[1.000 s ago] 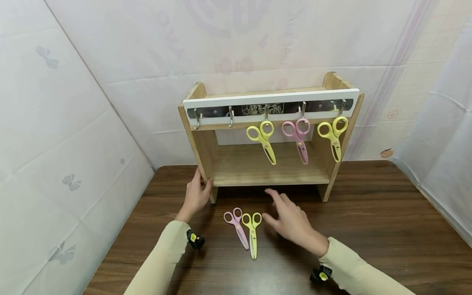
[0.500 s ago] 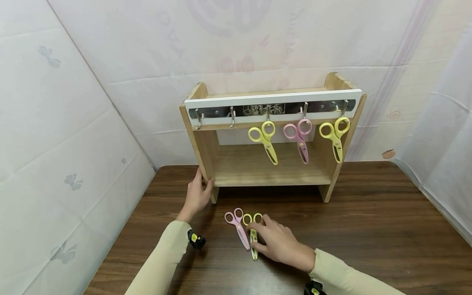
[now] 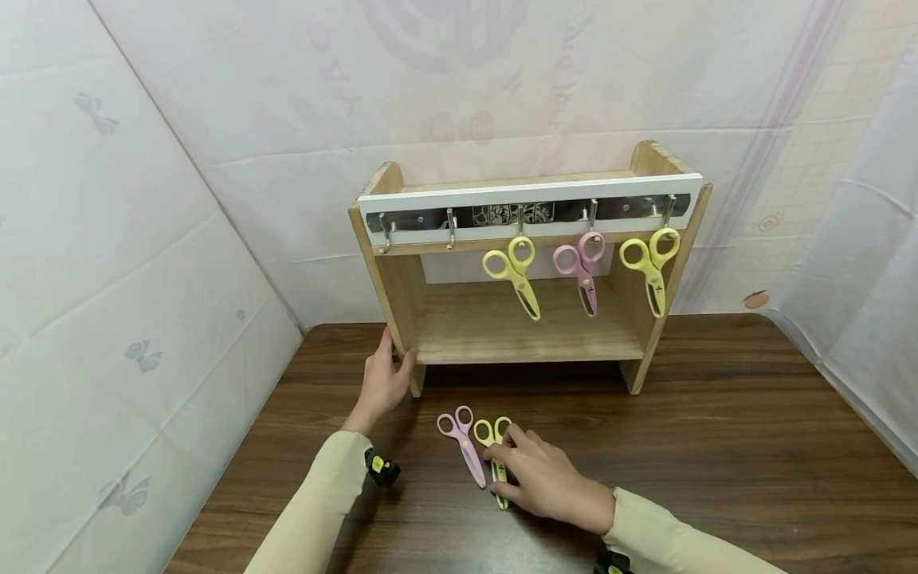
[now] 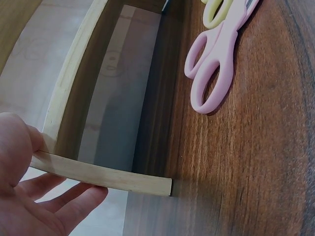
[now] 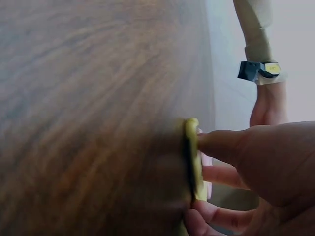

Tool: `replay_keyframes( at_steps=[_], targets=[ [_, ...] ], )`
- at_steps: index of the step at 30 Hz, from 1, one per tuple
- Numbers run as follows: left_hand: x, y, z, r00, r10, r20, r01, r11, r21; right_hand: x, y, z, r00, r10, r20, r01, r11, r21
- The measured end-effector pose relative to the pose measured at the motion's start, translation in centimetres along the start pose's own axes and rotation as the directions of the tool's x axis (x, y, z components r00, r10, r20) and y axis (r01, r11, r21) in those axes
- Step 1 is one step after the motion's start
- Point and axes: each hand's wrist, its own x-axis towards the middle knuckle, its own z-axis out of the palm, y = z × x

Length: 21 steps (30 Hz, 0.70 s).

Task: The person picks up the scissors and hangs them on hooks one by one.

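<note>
Head: right fingers [image 3: 506,455] pinch yellow scissors [image 3: 500,471]; woodgrain tabletop [image 3: 717,446]

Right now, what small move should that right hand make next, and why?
Probably lift the lower yellow scissors, since the right hand seems to pinch them, the left hand grips the wooden shelf, and the two leftmost hooks hold no scissors.

Partly out of sight

From me, the right hand [image 3: 547,480] covers part of the lying yellow scissors [image 3: 500,472], blurred in the right wrist view. The wooden shelf [image 3: 462,328] hides some of the left hand [image 3: 383,384]. The left wrist view's top edge cuts the lying pink scissors [image 4: 225,51].
</note>
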Motion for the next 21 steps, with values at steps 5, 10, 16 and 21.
replay_keyframes(
  at_steps=[5, 10, 16, 21],
  targets=[
    [0.0, 0.1, 0.0, 1.0, -0.006, 0.002, 0.007, 1.0, -0.004, -0.7, 0.5, -1.2, 0.997, -0.002, 0.071, 0.002, 1.0, 0.004],
    [-0.1, 0.2, 0.0, 1.0, -0.016, 0.014, 0.016, 1.0, -0.007, -1.6, 1.4, -2.1, 0.995, 0.001, 0.097, -0.001, 1.0, -0.004],
    [0.0, 0.2, -0.1, 1.0, -0.01, 0.009, 0.01, 1.0, -0.003, -2.1, 2.6, -2.9, 0.993, 0.052, 0.102, -0.051, 0.999, -0.011],
    [0.0, 0.1, 0.1, 1.0, -0.01, 0.005, 0.01, 1.0, 0.003, -2.4, 3.4, -3.1, 0.995, 0.053, 0.08, -0.053, 0.999, -0.002]
  ],
)
